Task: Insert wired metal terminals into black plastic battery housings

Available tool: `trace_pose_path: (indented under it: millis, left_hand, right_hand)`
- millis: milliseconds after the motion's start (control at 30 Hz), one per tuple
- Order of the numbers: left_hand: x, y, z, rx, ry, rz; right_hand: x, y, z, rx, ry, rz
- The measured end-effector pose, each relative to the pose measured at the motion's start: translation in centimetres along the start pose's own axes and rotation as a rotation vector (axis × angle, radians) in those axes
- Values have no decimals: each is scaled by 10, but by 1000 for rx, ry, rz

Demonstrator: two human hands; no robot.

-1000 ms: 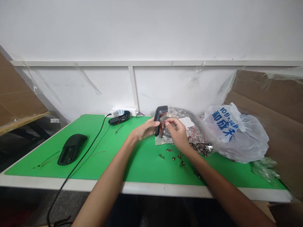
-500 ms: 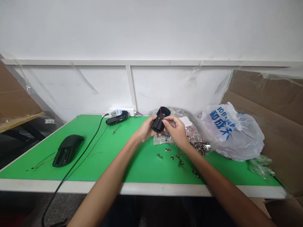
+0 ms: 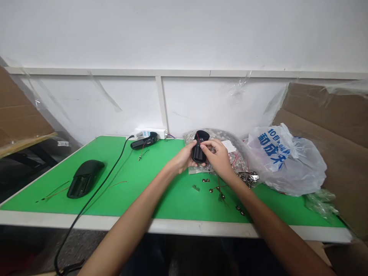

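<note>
— Where's the piece?

— Held up off the desk [image 3: 161, 193], just in front of the bags. It's a black shell [image 3: 198, 151]. The left hand [image 3: 184, 160] has its fingers closed round the lower end. The right hand [image 3: 220, 158] has thumb and forefinger nipped on the upper face, by a thin red wire [image 3: 198, 138].

— Any advice?

— I'd grip firm with the left and work with the fingertips only. That wire looks easy to kink.

— And the bags?

— The clear bag [image 3: 238, 159] holds small metal parts with red leads. I can't see into the white bag [image 3: 290, 168].
</note>
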State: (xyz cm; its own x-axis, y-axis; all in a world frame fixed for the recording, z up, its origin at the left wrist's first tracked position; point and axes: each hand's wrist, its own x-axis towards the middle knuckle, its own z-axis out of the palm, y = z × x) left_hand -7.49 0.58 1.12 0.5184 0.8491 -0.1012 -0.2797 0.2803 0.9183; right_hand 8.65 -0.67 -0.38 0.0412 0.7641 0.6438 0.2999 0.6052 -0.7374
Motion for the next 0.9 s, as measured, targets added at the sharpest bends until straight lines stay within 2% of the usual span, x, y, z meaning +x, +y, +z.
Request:
trace_pose_path:
  millis: [200, 467, 667, 900]
  left_hand:
    - [-1, -5, 16, -54, 173, 75]
    - [2, -15, 21, 19, 171, 147]
    - [7, -23, 24, 72, 298, 175]
    - [5, -27, 25, 86, 332, 203]
  right_hand:
    - [0, 1, 0, -66, 3, -54]
    - [-2, 4, 0, -67, -6, -26]
    - [-1, 4, -2, -166, -30, -164]
    - [-2, 1, -4, -234, -105, -211]
